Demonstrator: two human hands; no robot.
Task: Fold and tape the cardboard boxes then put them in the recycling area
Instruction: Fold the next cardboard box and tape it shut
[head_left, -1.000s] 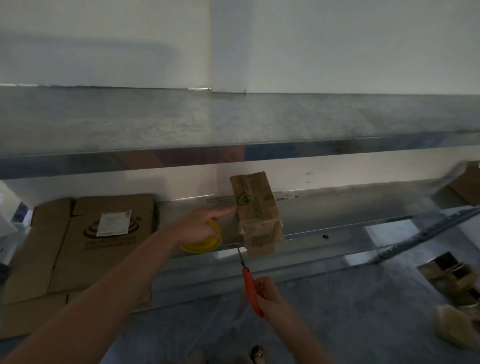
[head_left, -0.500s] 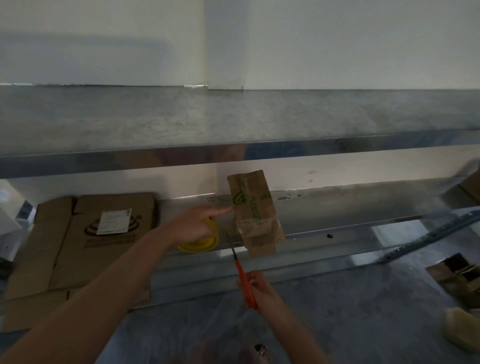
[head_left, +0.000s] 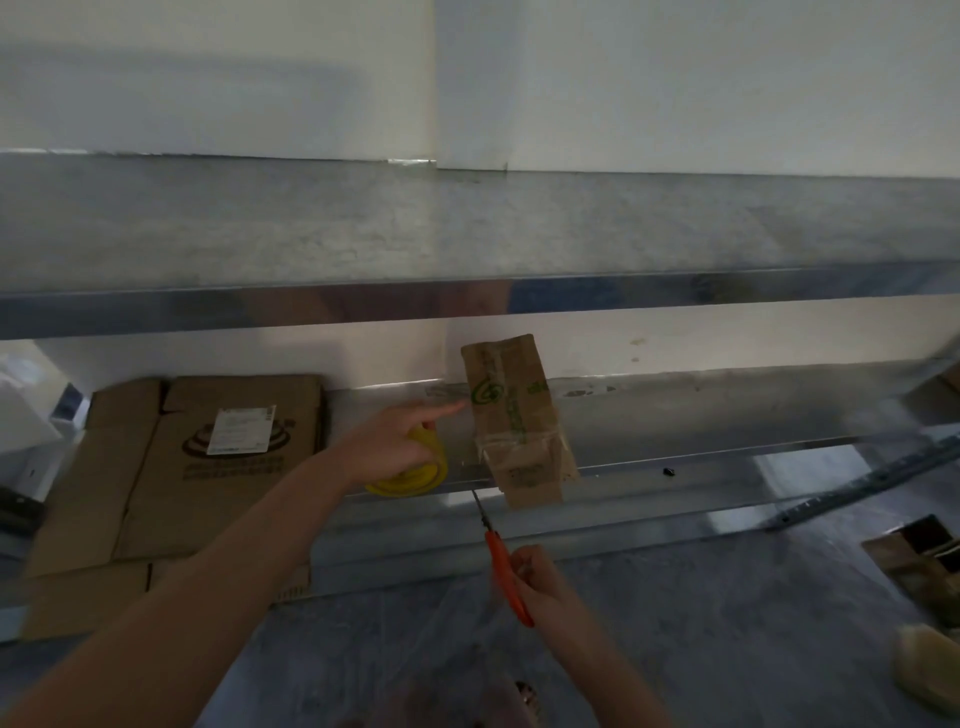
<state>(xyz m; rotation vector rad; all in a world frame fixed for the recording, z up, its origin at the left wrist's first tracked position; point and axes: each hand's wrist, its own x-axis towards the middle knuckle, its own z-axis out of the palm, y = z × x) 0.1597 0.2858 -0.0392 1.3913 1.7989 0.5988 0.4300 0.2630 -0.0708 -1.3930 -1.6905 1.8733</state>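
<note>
The left hand's (head_left: 387, 447) index finger (head_left: 441, 410) was stretched out straight, its tip just short of the small folded cardboard box (head_left: 511, 415). The other fingers were curled over a yellow tape roll (head_left: 415, 480). Below, at centre frame, the right hand (head_left: 540, 577) was closed round the orange handles of a pair of scissors (head_left: 501, 561), blades pointing up. I could not tell whether the blades were parted.

Over the last second little had shifted. The left hand had kept its pose, and the scissor tips had stayed just under the shelf edge (head_left: 701, 452), between roll and box. I took this for the cut that frees the tape from the roll, not yet made, though any clear strip between them was too faint to make out.

The box stood tilted on the lower metal shelf at mid-frame, its near end overhanging the edge, with glossy tape across its lower part. Flattened cardboard boxes (head_left: 197, 457) lay at the left of the same shelf.
</note>
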